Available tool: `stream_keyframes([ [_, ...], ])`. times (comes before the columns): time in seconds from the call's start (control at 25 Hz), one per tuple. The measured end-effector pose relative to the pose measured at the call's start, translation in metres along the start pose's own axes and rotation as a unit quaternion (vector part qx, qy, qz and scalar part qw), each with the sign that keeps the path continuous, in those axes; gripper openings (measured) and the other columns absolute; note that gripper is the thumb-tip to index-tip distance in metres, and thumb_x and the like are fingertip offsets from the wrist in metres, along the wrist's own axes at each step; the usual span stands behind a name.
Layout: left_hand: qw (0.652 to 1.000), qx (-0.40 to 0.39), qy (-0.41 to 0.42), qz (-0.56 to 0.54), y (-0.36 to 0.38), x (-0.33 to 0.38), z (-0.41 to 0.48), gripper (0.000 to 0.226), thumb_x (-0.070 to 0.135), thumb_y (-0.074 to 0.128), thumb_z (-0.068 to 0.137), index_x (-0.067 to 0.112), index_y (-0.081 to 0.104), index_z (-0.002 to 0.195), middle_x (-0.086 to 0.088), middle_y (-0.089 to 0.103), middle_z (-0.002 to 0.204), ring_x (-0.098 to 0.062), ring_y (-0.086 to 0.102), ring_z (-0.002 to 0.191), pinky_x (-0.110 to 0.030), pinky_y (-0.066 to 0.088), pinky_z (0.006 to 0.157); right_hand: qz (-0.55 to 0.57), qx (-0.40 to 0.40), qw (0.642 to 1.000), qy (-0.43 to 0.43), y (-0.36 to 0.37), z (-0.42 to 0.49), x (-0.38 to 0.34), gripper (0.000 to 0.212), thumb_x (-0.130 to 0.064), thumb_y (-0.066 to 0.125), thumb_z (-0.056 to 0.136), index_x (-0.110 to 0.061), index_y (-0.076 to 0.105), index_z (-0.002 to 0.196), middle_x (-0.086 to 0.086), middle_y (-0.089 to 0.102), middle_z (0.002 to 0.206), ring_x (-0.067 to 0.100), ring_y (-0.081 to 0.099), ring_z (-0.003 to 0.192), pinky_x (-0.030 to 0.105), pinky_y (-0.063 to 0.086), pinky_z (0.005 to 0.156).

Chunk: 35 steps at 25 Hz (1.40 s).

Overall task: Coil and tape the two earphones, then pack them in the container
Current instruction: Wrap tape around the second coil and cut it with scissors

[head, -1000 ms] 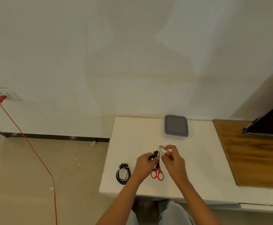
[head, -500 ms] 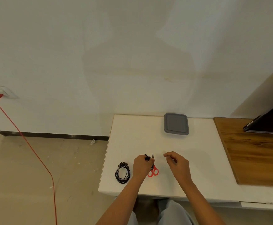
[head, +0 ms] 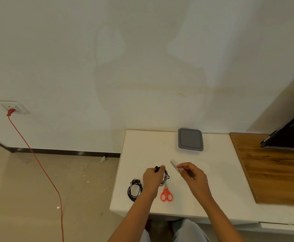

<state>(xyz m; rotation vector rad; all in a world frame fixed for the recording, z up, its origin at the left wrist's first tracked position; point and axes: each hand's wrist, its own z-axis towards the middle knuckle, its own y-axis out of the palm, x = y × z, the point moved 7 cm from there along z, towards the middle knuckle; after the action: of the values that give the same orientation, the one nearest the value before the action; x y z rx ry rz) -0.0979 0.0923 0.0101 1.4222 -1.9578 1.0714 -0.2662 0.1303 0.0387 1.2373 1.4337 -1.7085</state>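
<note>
My left hand (head: 153, 179) grips a coiled black earphone (head: 165, 175) just above the white table (head: 212, 189). My right hand (head: 192, 175) pinches a short strip of clear tape (head: 175, 166), which sticks out toward the coil with a small gap between them. A second coiled black earphone (head: 134, 189) lies on the table near its left edge. The container with a grey lid (head: 190, 142) sits shut at the back of the table.
Red-handled scissors (head: 166, 194) lie on the table between my forearms. A wooden board (head: 273, 172) covers the table's right part, with a dark laptop-like device (head: 289, 135) at its back. A red cable (head: 43, 172) runs from a wall socket down across the floor.
The tape strip now shows in my right hand's fingers, raised toward the coil. The coil in my left hand has come up a little from the scissors.
</note>
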Motion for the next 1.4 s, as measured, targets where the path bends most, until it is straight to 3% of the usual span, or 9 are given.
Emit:
stream_keyframes([
  [0.28,0.995,-0.025,0.021,-0.094,-0.026,0.034,-0.048,0.026,0.031,0.052,0.093,0.012,0.049,0.074,-0.005,0.05,0.072,-0.016,0.044,0.069,-0.025,0.035,0.061,-0.02,-0.041,0.998,-0.032,-0.003,-0.013,-0.059,0.02,-0.017,0.06,0.091,-0.036,0.059,0.084,-0.013,0.066,0.087,0.012,0.066,0.082,0.013,0.053,0.07],
  [0.44,0.985,-0.066,0.024,-0.16,-0.043,0.051,-0.079,0.022,0.026,0.045,0.094,0.012,0.054,0.081,-0.001,0.042,0.061,-0.015,0.038,0.06,-0.029,0.039,0.064,-0.002,-0.056,0.998,-0.04,-0.007,-0.03,-0.091,0.017,-0.015,0.057,0.093,-0.031,0.058,0.085,-0.006,0.069,0.09,0.01,0.066,0.085,0.01,0.051,0.069],
  [0.56,0.986,-0.033,0.075,-0.142,-0.061,0.062,-0.099,0.026,0.027,0.042,0.099,0.009,0.059,0.092,-0.018,0.051,0.075,-0.025,0.051,0.07,-0.034,0.048,0.081,-0.012,-0.067,0.996,-0.053,-0.009,-0.043,-0.114,0.014,-0.016,0.054,0.094,-0.028,0.056,0.087,-0.006,0.068,0.09,0.01,0.066,0.084,0.01,0.05,0.068],
  [0.68,0.969,0.049,0.183,-0.162,-0.084,0.071,-0.113,0.032,0.03,0.043,0.099,0.009,0.055,0.077,-0.003,0.052,0.068,-0.013,0.046,0.064,-0.019,0.037,0.057,-0.064,-0.093,0.991,-0.076,-0.006,-0.057,-0.132,0.006,-0.022,0.05,0.096,-0.023,0.055,0.094,-0.007,0.067,0.091,0.013,0.066,0.085,0.013,0.051,0.072],
  [0.84,0.947,0.041,0.312,-0.07,-0.095,0.088,-0.133,0.02,0.03,0.051,0.097,0.021,0.066,0.088,0.006,0.071,0.083,-0.006,0.063,0.076,-0.016,0.048,0.067,-0.119,-0.143,0.978,-0.099,0.001,-0.074,-0.154,0.01,-0.025,0.044,0.099,-0.029,0.05,0.092,-0.014,0.066,0.089,0.009,0.066,0.085,0.011,0.049,0.076],
  [1.0,0.916,-0.021,0.39,0.093,-0.085,0.087,-0.146,0.013,0.026,0.048,0.099,0.024,0.055,0.089,0.011,0.057,0.066,0.001,0.051,0.056,-0.013,0.037,0.054,-0.065,-0.147,0.985,-0.068,-0.004,-0.079,-0.169,0.013,-0.023,0.049,0.097,-0.023,0.058,0.087,-0.013,0.071,0.083,0.0,0.066,0.083,0.015,0.051,0.077],
  [1.12,0.907,-0.039,0.402,0.118,-0.081,0.08,-0.15,0.018,0.025,0.041,0.101,0.023,0.051,0.087,0.01,0.056,0.068,-0.001,0.051,0.059,-0.01,0.037,0.058,-0.034,-0.156,0.987,-0.009,-0.009,-0.082,-0.179,0.012,-0.023,0.06,0.09,-0.019,0.065,0.08,-0.008,0.072,0.081,0.006,0.067,0.084,0.021,0.051,0.078],
  [1.28,0.912,-0.055,0.391,0.11,-0.077,0.083,-0.151,0.024,0.028,0.038,0.102,0.028,0.051,0.081,0.011,0.056,0.068,-0.004,0.051,0.062,-0.011,0.038,0.06,-0.028,-0.088,0.995,-0.021,-0.02,-0.082,-0.185,0.015,-0.016,0.06,0.09,-0.02,0.065,0.077,-0.008,0.067,0.086,0.008,0.062,0.088,0.027,0.05,0.082],
  [1.4,0.921,-0.048,0.379,0.074,-0.08,0.085,-0.151,0.027,0.03,0.038,0.102,0.029,0.051,0.079,0.01,0.061,0.073,-0.001,0.054,0.065,-0.011,0.04,0.062,0.075,0.021,0.995,-0.056,-0.029,-0.088,-0.182,0.012,-0.013,0.056,0.093,-0.016,0.064,0.086,-0.002,0.07,0.089,0.011,0.066,0.088,0.025,0.053,0.081],
])
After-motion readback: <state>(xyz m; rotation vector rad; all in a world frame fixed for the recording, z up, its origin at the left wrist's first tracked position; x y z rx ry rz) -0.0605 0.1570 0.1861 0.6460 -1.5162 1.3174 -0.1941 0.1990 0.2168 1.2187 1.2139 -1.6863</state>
